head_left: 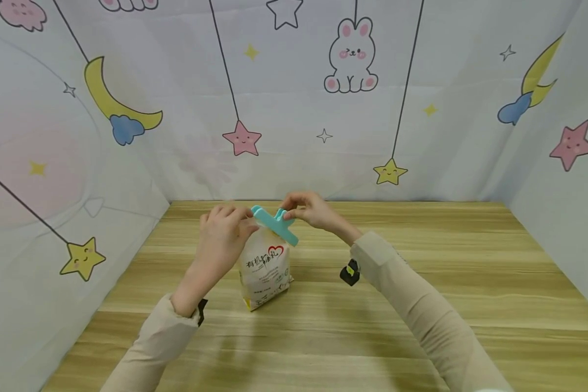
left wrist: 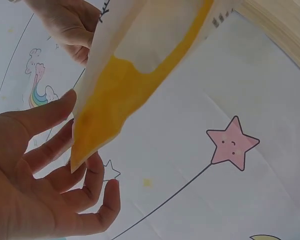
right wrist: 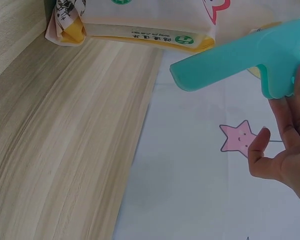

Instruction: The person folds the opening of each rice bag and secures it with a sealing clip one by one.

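Observation:
A white paper bag [head_left: 265, 269] with dark lettering and a red heart stands on the wooden table, leaning slightly. Yellow shows along its side fold [left wrist: 110, 95] in the left wrist view. My left hand [head_left: 219, 235] pinches the bag's top corner between thumb and fingers. A teal bag clip [head_left: 278, 224] lies slantwise across the bag's top. My right hand [head_left: 313, 211] holds the clip by its handles, thumb and fingers on either side. In the right wrist view the clip's long bar [right wrist: 225, 62] is near the bag; whether it bites the paper I cannot tell.
The wood-grain table [head_left: 421, 326] reaches back to a white curtain [head_left: 294, 169] printed with stars, moons and a rabbit. Curtain also walls both sides. A small black device [head_left: 350, 272] is at the right wrist, another [head_left: 202, 312] at the left.

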